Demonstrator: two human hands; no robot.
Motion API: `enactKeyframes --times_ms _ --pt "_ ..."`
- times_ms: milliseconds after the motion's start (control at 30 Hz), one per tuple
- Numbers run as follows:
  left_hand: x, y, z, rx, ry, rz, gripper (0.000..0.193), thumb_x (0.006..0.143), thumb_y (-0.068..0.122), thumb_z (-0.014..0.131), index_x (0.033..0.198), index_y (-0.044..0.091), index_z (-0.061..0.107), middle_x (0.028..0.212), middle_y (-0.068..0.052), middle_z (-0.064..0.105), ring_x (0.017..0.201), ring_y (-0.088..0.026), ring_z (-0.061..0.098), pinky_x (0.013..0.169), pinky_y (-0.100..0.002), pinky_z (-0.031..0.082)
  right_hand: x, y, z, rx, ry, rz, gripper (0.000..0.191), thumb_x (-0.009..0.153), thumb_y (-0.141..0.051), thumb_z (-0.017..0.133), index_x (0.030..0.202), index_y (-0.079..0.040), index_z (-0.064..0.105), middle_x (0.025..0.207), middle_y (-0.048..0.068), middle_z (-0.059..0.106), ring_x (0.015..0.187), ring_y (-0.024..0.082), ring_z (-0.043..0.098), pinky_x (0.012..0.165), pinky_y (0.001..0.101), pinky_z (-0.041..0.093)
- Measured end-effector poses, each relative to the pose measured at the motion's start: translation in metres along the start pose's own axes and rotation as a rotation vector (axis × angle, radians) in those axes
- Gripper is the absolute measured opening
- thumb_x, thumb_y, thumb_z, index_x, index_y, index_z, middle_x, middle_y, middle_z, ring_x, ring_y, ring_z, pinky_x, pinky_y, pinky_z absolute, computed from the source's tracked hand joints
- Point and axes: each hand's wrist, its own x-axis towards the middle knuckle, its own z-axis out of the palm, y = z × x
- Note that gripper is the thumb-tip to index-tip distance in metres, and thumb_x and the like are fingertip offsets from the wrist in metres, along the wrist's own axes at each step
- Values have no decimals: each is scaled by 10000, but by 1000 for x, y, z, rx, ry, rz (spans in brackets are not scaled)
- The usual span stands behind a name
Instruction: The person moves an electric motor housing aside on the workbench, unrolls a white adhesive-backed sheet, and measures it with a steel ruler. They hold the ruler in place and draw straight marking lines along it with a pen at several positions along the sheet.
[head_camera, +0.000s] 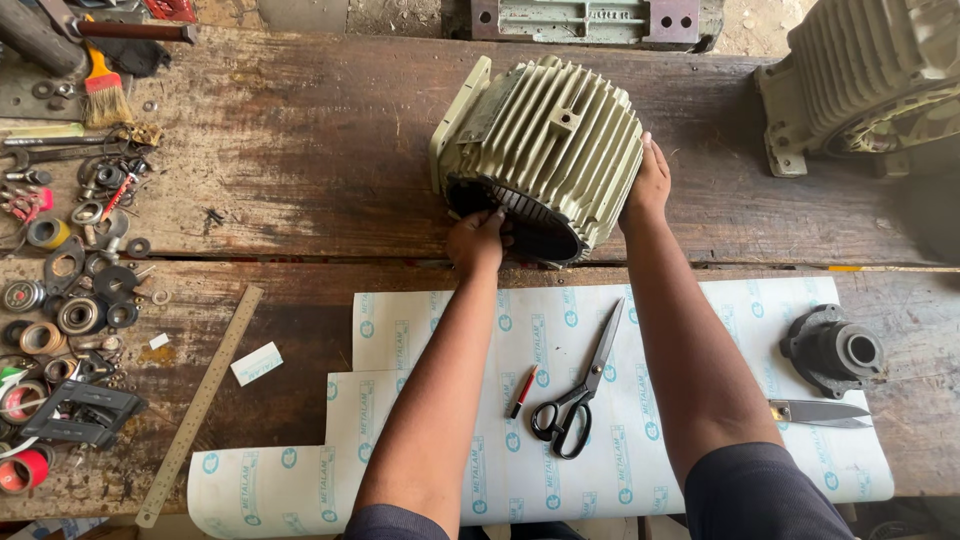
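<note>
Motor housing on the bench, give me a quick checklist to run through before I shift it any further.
1. Left hand on the open lower rim of the finned motor housing: ok, fingers curl over the edge.
2. Right hand flat against the housing's finned side: ok.
3. Housing standing steady: not ok, it is tilted, open end toward the person.
4. White insulation paper sheet in front of the housing: ok, it lies flat.
5. Loose tools on the sheet: not ok, black-handled scissors, a red pen and a knife blade lie on it.
6. Inside of the housing: cannot tell, too dark.
</note>
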Motion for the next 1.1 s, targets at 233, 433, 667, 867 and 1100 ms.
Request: enactKeyframes --times_ms 233,433,667,867,1100 --pt "0 5 1 -17 -12 -78 132 931 135 727 992 27 771 796 -78 768 601 -134 708 501 -259 501 1 2 -2 -41 25 11 450 1057 -366 563 1274 15 665 1070 99 720 950 170 703 862 322 591" --pt "2 14 8 31 10 -119 103 928 135 726 964 44 758 778 -64 757 603 -119 709 502 -250 514 9 2 -3 -51 4 9 472 1055 -382 546 1283 18 650 1080 109 717 972 179 705 884 330 591" --pt "15 14 19 10 -23 -117 121 928 140 738 973 30 758 771 -62 757 575 -114 698 487 -251 493 19 -1 0 -78 -1 -16 481 1063 -386 547 1296 21 648 1088 105 711 977 174 692 884 325 580" --pt "-10 -1 24 104 62 476 723 881 246 699 1513 23 426 1405 -238 597 1199 -325 644 940 -385 559 25 -8 12 -102 31 11 459 1052 -380 532 1274 5 649 1093 99 729 981 185 718 898 323 599" --pt "-90 1 70 537 -83 415 1270 837 623 703 1647 76 -108 1594 -398 -214 1474 -584 188 1085 -527 478 -8 -2 -18 -85 -32 -114 424 1076 -368 541 1247 -2 668 1124 90 724 993 166 679 911 319 539"
